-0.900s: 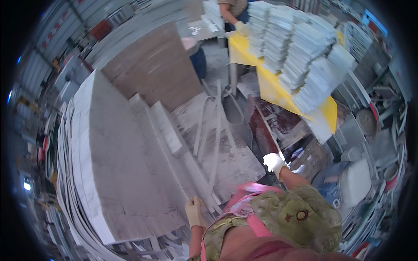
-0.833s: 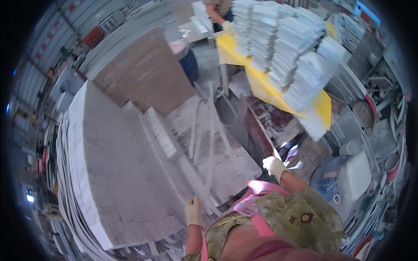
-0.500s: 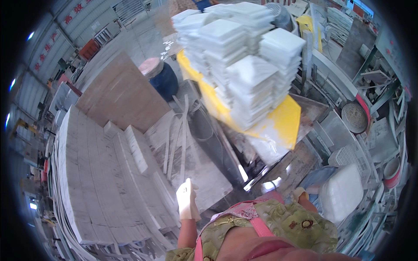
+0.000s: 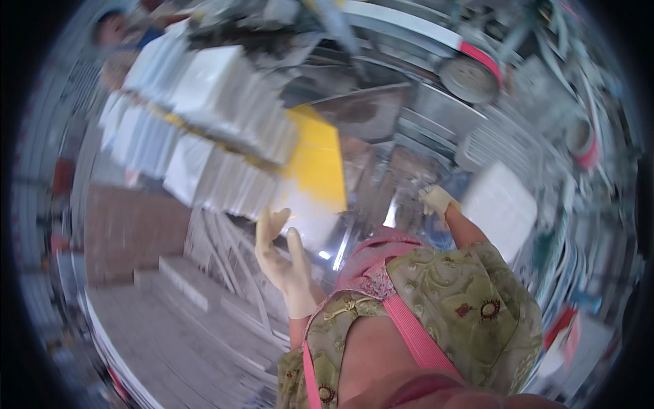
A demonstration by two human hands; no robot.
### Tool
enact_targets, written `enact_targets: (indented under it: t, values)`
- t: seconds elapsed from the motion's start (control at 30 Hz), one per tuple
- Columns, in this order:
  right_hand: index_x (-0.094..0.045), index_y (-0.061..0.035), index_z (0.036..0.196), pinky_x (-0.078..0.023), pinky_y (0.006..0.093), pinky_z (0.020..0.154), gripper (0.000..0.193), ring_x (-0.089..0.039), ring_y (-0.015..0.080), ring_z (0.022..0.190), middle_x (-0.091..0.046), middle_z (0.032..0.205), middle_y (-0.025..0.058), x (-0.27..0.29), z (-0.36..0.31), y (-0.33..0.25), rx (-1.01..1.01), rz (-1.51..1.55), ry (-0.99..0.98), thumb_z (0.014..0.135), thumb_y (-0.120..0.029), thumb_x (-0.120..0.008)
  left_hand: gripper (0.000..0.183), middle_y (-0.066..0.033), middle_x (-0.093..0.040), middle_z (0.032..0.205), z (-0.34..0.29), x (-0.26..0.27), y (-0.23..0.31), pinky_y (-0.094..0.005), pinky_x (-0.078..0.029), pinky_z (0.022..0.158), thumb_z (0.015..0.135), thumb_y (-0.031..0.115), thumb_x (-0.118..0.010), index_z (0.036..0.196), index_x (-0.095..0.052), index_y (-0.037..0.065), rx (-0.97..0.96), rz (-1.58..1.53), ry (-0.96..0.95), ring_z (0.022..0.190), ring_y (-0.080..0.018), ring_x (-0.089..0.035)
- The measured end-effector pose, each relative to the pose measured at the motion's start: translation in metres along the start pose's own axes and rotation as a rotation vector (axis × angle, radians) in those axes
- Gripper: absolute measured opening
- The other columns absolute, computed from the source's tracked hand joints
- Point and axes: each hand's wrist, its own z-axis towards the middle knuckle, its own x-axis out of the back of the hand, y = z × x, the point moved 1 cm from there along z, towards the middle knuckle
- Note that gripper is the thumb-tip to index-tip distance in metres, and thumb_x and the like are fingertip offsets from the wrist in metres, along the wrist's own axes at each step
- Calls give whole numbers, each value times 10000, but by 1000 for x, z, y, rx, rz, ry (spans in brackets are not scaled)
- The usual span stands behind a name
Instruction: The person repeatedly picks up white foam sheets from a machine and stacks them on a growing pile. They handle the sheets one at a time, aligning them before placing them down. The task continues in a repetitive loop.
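My left hand (image 4: 281, 262), in a pale glove, reaches forward with thumb and fingers spread and nothing between them. Just beyond its fingertips are tall stacks of square white tiles (image 4: 231, 180), slightly blurred. They rest on a yellow sheet (image 4: 315, 160), whose bare corner shows to their right. My right hand (image 4: 441, 200), gloved too, hangs low beside my body near a white plastic container (image 4: 496, 208). Its fingers look bent but are small and smeared, so their grip is unclear. No object shows in it.
Long grey slabs (image 4: 170, 334) lie to the left, with a brown board (image 4: 136, 232) upright behind them. A plastic crate (image 4: 501, 153) and a round pan (image 4: 470, 78) sit at the right. Another person (image 4: 112, 31) is at the far left, beyond the tiles.
The view has swung to the right, so the tile stacks now appear farther left. My left hand has spread its fingers and moved up toward the tiles. More of my right hand shows.
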Motion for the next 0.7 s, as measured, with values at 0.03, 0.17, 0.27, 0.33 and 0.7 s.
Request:
enact_targets:
  t: [0.03, 0.17, 0.27, 0.33, 0.7]
  values:
    - [-694, 7, 948, -535, 397, 523, 354, -674, 273, 536, -680, 650, 160, 4, -6, -1, 62, 14, 56, 981, -300, -521, 538, -166, -697, 1160, 4, -9, 0, -400, -455, 1023, 904, -29, -602, 1431, -500, -3, -6, -6, -23, 1094, -268, -654]
    - [-687, 13, 982, -542, 369, 542, 369, -679, 230, 559, -684, 652, 141, 49, -30, 0, 27, 117, 166, 999, -319, -528, 496, -164, -702, 1171, 17, -36, 10, -394, -397, 1071, 929, 43, -585, 1418, -523, -18, 6, -70, -56, 1132, -241, -632]
    - [-682, 11, 1005, -544, 335, 567, 378, -674, 201, 572, -692, 673, 119, 103, -25, -6, 43, 262, 313, 1010, -340, -542, 470, -157, -719, 1145, 32, -51, 17, -375, -410, 1040, 940, 83, -583, 1395, -550, -27, -45, -99, -107, 1111, -232, -641]
    - [-678, 15, 1044, -542, 317, 628, 383, -685, 186, 636, -709, 729, 111, 138, -4, -20, 178, 321, 384, 1011, -348, -561, 461, -155, -724, 1127, 39, -63, 19, -380, -426, 1031, 937, 73, -579, 1385, -558, -31, -44, -74, -105, 1091, -239, -653]
    - [-313, -86, 1579, -319, 430, 1181, 829, -394, 343, 1442, -405, 1569, 183, 411, 191, -183, 674, -828, 772, 838, -64, -685, 416, -130, -750, 1121, 96, -211, 39, -362, -517, 938, 916, 58, -650, 1329, -630, 21, 212, 191, 120, 1021, -268, -699]
